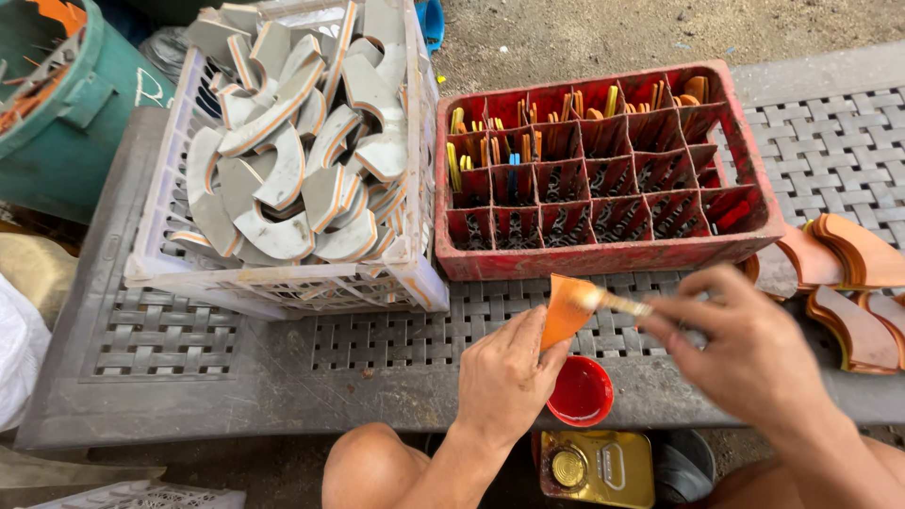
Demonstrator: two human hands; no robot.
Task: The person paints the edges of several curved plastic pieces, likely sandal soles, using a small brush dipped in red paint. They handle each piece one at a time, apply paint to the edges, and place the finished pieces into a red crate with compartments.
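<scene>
My left hand (504, 372) grips a flat orange curved piece (567, 309) and holds it upright over the grey woven table (170, 330). My right hand (745, 349), blurred, holds a thin paintbrush (617, 303) whose tip touches the orange piece. A small round red cup of red paint (580, 391) sits just below the piece at the table's near edge. Painted orange curved pieces (848, 283) lie in a pile to the right of my right hand.
A white plastic crate (283, 283) heaped with grey curved pieces stands at the left. A red divided crate (603, 254) holds small coloured strips. A yellow tin can (594, 467) sits below the table. A green bin (66, 123) stands far left.
</scene>
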